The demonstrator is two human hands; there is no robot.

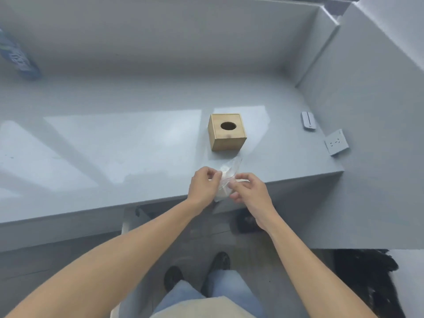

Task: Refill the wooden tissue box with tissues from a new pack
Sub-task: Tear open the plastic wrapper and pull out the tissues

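Both hands (pixel 227 187) pinch the tissue pack (pixel 226 180) near the wooden box (pixel 227 131).

I note a grey counter (pixel 114 138) with window light reflected on it. Blue printed packaging (pixel 18 56) lies at far left. On the right wall (pixel 367 88): a white switch (pixel 308 120) and a socket (pixel 336 142). Dark rug (pixel 367 278) below.

A plain domestic or office room: a glossy grey built-in counter (pixel 114 138) runs ahead of the hands, a wall socket (pixel 336 142) and a switch (pixel 308 120) sit right of them, grey flooring (pixel 57 267) lies below.
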